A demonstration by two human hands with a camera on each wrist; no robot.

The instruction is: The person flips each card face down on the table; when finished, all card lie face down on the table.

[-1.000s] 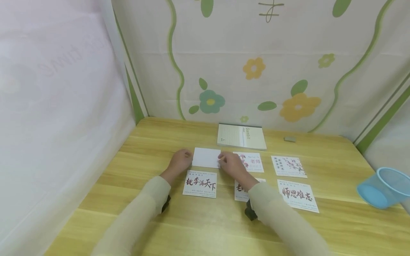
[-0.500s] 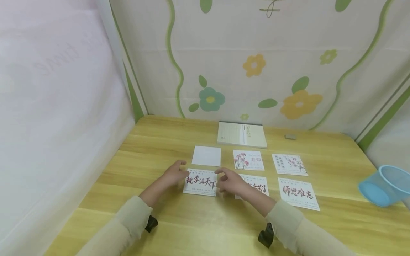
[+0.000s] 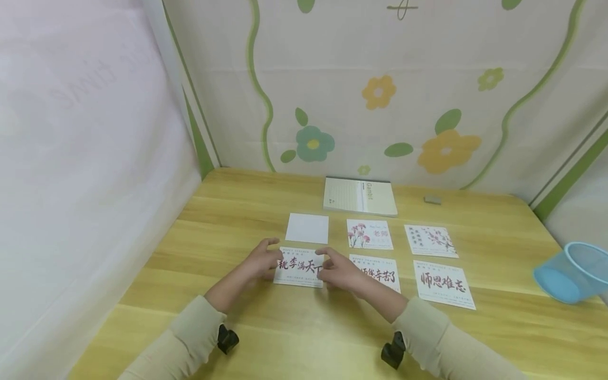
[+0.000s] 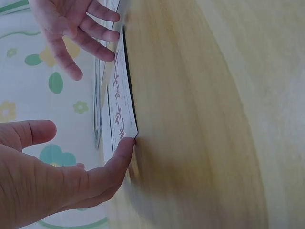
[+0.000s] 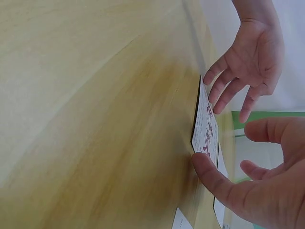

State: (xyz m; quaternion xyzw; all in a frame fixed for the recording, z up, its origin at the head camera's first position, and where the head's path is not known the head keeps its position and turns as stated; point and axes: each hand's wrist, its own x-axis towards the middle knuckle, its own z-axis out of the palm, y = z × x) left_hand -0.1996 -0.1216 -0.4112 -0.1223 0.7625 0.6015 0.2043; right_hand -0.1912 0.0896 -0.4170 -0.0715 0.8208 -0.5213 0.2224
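A white card with dark red brush lettering (image 3: 299, 268) lies flat on the table in the front row, at its left end. My left hand (image 3: 260, 259) is at the card's left edge, a fingertip touching a corner in the left wrist view, thumb apart. On the opposite side my right hand (image 3: 343, 272) has a fingertip at the right edge, its thumb raised away in the right wrist view. Directly behind sits a blank white card (image 3: 307, 228). Another lettered card (image 3: 382, 272) is partly hidden by my right hand.
More cards lie to the right: a carnation card (image 3: 369, 234), a blossom card (image 3: 431, 241) and a lettered card (image 3: 444, 284). Behind them are a notepad (image 3: 359, 196) and a small grey block (image 3: 432, 200). A blue bin (image 3: 572, 273) lies tilted at the right.
Both hands have left the blank card and come nearer to the front-row lettered card, reaching its sides. Over the last half second they have barely moved; the blank card stays in place.
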